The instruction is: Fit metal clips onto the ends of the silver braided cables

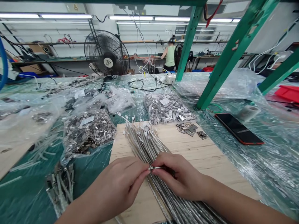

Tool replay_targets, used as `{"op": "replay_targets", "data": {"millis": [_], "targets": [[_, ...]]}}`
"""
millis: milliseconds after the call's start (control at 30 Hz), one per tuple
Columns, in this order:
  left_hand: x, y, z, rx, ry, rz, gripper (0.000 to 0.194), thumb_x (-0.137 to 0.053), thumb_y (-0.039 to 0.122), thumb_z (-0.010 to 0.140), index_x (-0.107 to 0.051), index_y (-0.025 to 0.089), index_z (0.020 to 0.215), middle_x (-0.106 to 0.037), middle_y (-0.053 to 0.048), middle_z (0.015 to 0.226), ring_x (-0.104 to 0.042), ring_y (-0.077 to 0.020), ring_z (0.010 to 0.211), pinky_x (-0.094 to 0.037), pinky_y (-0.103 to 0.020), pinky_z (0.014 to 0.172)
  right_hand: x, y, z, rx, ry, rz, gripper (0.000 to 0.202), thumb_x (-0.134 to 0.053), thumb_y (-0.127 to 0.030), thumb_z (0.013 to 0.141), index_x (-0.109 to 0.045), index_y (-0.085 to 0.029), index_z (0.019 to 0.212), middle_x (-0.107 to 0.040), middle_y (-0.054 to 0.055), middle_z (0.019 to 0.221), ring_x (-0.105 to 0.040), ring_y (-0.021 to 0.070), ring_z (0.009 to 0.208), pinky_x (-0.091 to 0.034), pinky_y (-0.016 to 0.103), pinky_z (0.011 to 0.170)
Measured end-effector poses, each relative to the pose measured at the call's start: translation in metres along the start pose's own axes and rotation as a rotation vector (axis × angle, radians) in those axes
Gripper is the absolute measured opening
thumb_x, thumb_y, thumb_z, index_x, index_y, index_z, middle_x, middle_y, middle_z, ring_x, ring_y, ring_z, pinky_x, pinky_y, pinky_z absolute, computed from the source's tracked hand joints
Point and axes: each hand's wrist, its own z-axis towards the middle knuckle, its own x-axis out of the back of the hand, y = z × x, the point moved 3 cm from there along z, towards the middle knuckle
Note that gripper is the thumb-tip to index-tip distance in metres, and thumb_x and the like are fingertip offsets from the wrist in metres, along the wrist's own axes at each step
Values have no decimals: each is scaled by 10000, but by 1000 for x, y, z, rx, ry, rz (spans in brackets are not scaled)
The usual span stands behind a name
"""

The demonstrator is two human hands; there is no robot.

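Both hands meet over a long bundle of grey cables point(149, 144) that lies across a pale wooden board point(210, 155). My left hand point(123, 180) pinches one end of a small metal piece point(151, 167) between thumb and index finger. From the other side, my right hand point(178, 174) grips the same small piece with thumb and fingertips. Its exact shape is mostly hidden by the fingers. Loose flat metal parts point(187, 128) rest near the board's top right corner.
Bags of metal parts point(90, 129) point(168, 107) sit behind and left of the board. A phone point(238, 128), a film roll point(249, 112) and green posts point(220, 59) stand right. Finished-looking cable pieces point(61, 185) lie left. Beyond are a fan point(107, 53) and a person point(170, 54).
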Motion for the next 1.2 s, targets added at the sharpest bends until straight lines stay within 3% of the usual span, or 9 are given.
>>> {"op": "replay_targets", "data": {"millis": [133, 233, 400, 500, 600, 800, 1200], "targets": [[-3, -2, 3, 68, -62, -60, 194, -400, 250, 971, -591, 223, 994, -654, -9, 862, -598, -159, 802, -432, -278, 723, -3, -1, 1, -37, -14, -5, 142, -494, -205, 925, -603, -157, 849, -558, 24, 738, -496, 133, 662, -372, 252, 603], [-5, -5, 7, 153, -99, -96, 223, -381, 292, 977, -595, 230, 965, -644, -3, 836, -595, -161, 797, -418, -268, 695, -5, 6, 3, -179, 15, 80, 177, -516, -268, 925, -607, -161, 817, -539, 6, 690, -466, 131, 635, -347, 251, 571], [-6, -9, 10, 270, -33, -133, 236, -416, 345, 967, -491, 289, 1183, -655, 0, 997, -610, -163, 859, -412, -249, 682, -5, 15, 4, -341, 48, 301, 253, -528, -367, 919, -590, -158, 792, -466, -23, 644, -397, 119, 604, -310, 244, 535], [-10, -11, 11, 245, -47, -141, 201, -366, 313, 985, -535, 271, 1086, -664, 3, 971, -615, -165, 864, -406, -258, 720, -4, 15, 3, -326, 78, 316, 193, -547, -343, 909, -598, -164, 958, -516, -10, 723, -427, 116, 605, -333, 237, 531], [-10, -14, 12, 297, -85, -188, 211, -359, 317, 987, -551, 253, 1047, -671, 0, 952, -618, -174, 870, -399, -264, 730, -4, 15, 1, -243, 123, 268, 280, -545, -279, 908, -533, -197, 1176, -593, 31, 873, -507, 136, 672, -402, 251, 588], [-6, -7, 14, 339, -171, -337, 303, -302, 343, 995, -562, 232, 887, -630, 21, 797, -587, -144, 753, -387, -243, 679, -4, 15, 2, -202, 90, 97, 185, -477, -276, 943, -630, -186, 993, -627, 39, 779, -526, 159, 675, -422, 277, 622], [-17, -6, 12, 290, -224, -169, 291, -277, 324, 988, -512, 221, 849, -573, 1, 760, -521, -169, 684, -318, -269, 598, -7, 14, 3, -268, 55, 158, 167, -485, -294, 949, -606, -179, 941, -631, 31, 794, -551, 158, 710, -422, 263, 625]]}}
